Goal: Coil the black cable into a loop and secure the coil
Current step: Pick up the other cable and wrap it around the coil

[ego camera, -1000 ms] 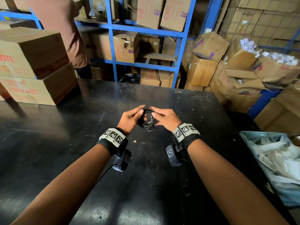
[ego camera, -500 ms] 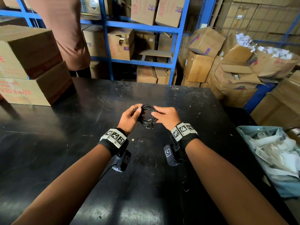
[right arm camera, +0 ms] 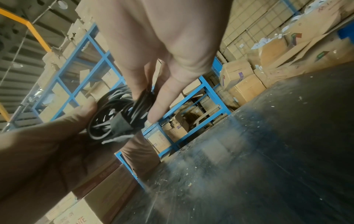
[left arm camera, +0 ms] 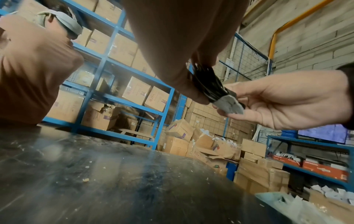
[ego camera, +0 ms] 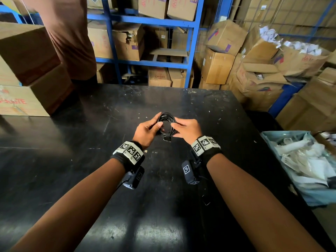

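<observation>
Black counter [ego camera: 72,160]: bare under both hands. Coiled black cable [ego camera: 166,118] held above its middle, now tilted flatter than a moment ago. Left hand [ego camera: 147,130] grips one rim; right hand [ego camera: 187,130] pinches the grey strap [left arm camera: 229,104]. Judged: securing nearly complete.

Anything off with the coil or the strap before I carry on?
Nothing alarming. The black cable is a tidy coil held off the table between the left hand and the right hand. The strap wraps one side, but its tab end sticks out loose, so it may not be fully fastened.
</observation>
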`<state>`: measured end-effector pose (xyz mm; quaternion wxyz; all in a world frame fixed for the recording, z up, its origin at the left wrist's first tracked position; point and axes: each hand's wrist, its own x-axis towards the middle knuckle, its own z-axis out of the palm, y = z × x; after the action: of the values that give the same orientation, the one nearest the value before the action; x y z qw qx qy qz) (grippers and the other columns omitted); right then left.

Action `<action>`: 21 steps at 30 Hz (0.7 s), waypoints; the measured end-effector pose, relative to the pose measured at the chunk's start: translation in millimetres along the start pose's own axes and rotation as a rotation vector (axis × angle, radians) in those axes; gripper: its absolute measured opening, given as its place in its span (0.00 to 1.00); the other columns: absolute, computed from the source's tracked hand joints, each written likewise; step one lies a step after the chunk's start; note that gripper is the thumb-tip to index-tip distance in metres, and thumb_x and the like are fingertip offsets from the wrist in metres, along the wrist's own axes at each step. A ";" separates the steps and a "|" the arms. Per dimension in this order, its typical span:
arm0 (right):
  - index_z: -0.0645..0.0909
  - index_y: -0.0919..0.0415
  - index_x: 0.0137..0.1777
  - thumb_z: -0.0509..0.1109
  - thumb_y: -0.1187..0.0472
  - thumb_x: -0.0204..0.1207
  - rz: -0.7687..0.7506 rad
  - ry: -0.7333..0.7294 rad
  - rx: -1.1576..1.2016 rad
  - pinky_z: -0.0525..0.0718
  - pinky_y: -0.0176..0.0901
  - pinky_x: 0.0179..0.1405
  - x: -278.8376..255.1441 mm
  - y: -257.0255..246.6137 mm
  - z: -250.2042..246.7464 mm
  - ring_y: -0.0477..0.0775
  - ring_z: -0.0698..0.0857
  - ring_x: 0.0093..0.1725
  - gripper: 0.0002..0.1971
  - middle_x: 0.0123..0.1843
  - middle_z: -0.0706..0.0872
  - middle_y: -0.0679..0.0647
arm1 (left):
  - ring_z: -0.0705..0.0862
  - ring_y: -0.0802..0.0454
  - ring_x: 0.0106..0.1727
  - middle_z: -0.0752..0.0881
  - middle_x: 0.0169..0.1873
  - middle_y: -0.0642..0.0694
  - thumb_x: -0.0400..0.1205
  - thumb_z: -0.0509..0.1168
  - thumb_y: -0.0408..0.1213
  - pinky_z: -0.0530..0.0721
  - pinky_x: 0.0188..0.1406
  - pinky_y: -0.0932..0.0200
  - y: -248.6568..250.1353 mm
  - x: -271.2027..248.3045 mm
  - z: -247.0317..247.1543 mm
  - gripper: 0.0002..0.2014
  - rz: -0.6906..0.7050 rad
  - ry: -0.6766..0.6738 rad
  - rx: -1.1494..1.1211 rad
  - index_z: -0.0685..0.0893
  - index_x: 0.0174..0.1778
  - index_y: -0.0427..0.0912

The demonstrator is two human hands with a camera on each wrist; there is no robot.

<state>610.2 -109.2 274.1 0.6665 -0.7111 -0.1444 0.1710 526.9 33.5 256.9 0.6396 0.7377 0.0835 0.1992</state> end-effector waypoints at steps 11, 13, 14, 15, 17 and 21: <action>0.80 0.62 0.64 0.66 0.49 0.79 0.299 -0.021 -0.024 0.87 0.54 0.48 -12.0 41.1 -51.9 0.57 0.86 0.51 0.20 0.52 0.85 0.58 | 0.79 0.70 0.31 0.84 0.38 0.42 0.82 0.62 0.32 0.83 0.45 0.67 -34.1 -0.6 33.2 0.20 -0.010 -0.046 0.154 0.74 0.71 0.37; 0.83 0.59 0.53 0.66 0.50 0.79 0.340 0.053 -0.189 0.84 0.43 0.34 -17.5 69.8 -67.7 0.51 0.84 0.37 0.13 0.45 0.85 0.57 | 0.81 0.62 0.36 0.85 0.37 0.42 0.82 0.62 0.32 0.84 0.47 0.62 -41.4 -4.6 39.4 0.20 -0.039 -0.080 0.138 0.74 0.71 0.37; 0.82 0.59 0.46 0.67 0.54 0.78 0.378 0.053 -0.301 0.80 0.40 0.28 -22.8 86.6 -76.4 0.50 0.81 0.31 0.09 0.40 0.84 0.57 | 0.81 0.59 0.36 0.84 0.36 0.44 0.82 0.61 0.32 0.85 0.47 0.59 -45.1 -7.0 42.8 0.20 -0.057 -0.092 0.127 0.74 0.71 0.37; 0.82 0.60 0.42 0.67 0.57 0.77 0.425 0.025 -0.426 0.78 0.40 0.25 -30.0 103.5 -85.4 0.51 0.80 0.29 0.07 0.37 0.84 0.58 | 0.81 0.59 0.35 0.84 0.35 0.46 0.82 0.61 0.31 0.85 0.46 0.58 -48.0 -9.5 46.7 0.20 -0.077 -0.101 0.104 0.73 0.71 0.36; 0.84 0.61 0.40 0.64 0.61 0.73 0.515 -0.090 -0.735 0.83 0.45 0.31 -44.9 136.4 -104.2 0.58 0.85 0.35 0.08 0.37 0.86 0.59 | 0.81 0.64 0.30 0.82 0.35 0.48 0.82 0.60 0.29 0.86 0.43 0.62 -53.8 -13.3 54.1 0.20 -0.123 -0.119 0.052 0.72 0.72 0.35; 0.87 0.53 0.46 0.66 0.62 0.70 0.595 -0.345 -1.102 0.84 0.41 0.53 -72.8 176.3 -128.2 0.58 0.86 0.56 0.10 0.55 0.89 0.52 | 0.81 0.66 0.29 0.81 0.36 0.48 0.82 0.59 0.29 0.86 0.40 0.65 -61.7 -19.8 64.8 0.21 -0.196 -0.132 -0.012 0.71 0.72 0.36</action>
<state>596.6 -268.3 108.8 0.0951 -0.9208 -0.1129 0.3609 543.1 -22.6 186.3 0.6644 0.7338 0.1117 0.0872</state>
